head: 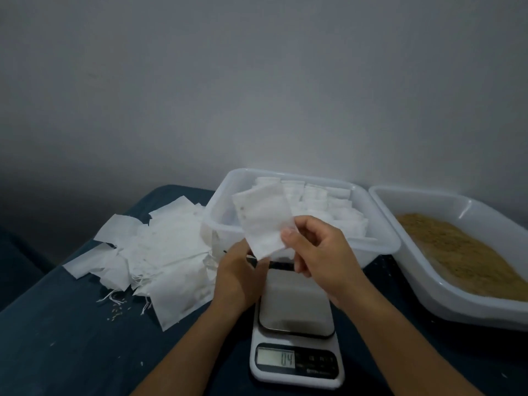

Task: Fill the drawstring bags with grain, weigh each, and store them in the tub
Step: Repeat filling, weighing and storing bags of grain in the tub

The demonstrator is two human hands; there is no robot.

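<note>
Fingers [288,235] of right hand [320,250] curled, thumb pinching lower right corner of empty drawstring bag [264,221]. Left hand [238,277] below bag, touching its bottom edge; exact grip hidden. Bag flat, limp, held above scale [295,324], in front of tub [380,241] of filled bags. Long axis tilts up-left from fingers. Grain tray [457,252] lies right, nearer right hand. Spare bag pile [160,252] left on desk [57,338]. Judgement: bag must open, then swing right toward grain.

2 tubs [300,241] [428,287], 1 scale [295,355], 2 hands [238,278] [320,250] — bags [160,252] too many to count.
</note>
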